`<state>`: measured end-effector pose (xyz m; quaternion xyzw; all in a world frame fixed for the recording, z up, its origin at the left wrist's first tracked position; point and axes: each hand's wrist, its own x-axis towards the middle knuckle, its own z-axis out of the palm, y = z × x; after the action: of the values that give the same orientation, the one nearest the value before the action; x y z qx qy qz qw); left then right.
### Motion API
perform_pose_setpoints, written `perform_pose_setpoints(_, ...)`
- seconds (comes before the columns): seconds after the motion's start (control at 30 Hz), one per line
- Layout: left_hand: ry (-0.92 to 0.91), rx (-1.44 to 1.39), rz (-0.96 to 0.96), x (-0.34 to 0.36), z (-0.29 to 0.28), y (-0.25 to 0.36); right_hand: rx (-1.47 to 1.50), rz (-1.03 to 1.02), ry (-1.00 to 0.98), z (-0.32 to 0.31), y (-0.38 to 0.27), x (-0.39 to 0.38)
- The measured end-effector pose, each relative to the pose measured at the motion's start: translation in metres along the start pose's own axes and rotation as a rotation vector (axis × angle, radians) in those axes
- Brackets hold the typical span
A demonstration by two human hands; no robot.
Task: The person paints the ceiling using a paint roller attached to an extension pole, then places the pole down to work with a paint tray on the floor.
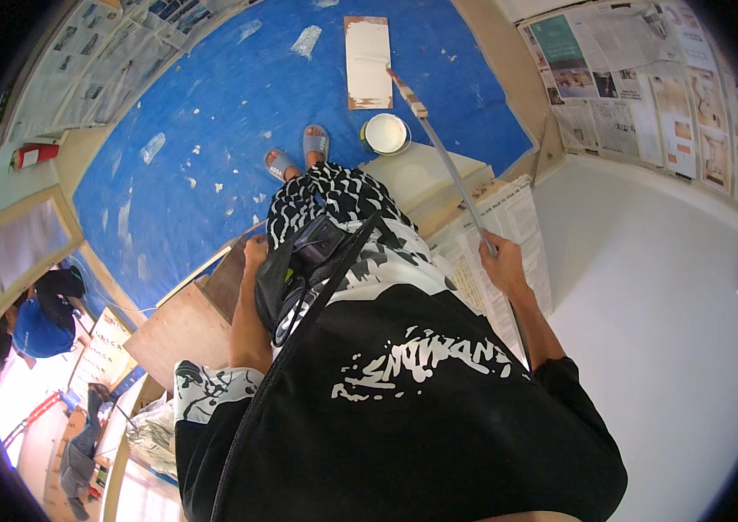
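Observation:
My right hand [503,264] is wrapped round a long grey pole [454,174], which slants forward and to the left. Its far end has a paint-stained, brownish head and reaches the right edge of a board coated in white [367,56], with brown showing at its ends. I cannot make out the kind of head. Close to the board, left of the pole, stands a round bucket of white paint [386,134]. My left hand [255,251] hangs by my hip, next to a black waist bag [318,241], fingers curled in with nothing visible in them.
Blue sheeting [212,113] spotted with white covers the floor. Newspaper [508,230] lies over a ledge beside my right arm, and newspaper sheets [621,87] cover the panel at far right. Wooden boards [182,322] lean at my left. A white surface [656,313] fills the right.

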<state>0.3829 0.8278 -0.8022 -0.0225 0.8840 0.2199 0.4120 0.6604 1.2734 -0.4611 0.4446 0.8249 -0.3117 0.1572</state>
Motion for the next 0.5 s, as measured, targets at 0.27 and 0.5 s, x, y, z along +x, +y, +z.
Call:
perform_pose_setpoints(0.27,0.009,-0.024,-0.036,0.002,0.009,-0.02,-0.066,-0.114,0.005,-0.008,-0.006,0.09)
perform_pose_setpoints(0.5,0.017,-0.067,-0.031,-0.009,0.007,-0.007,-0.106,-0.095,-0.04,0.007,0.009,0.087)
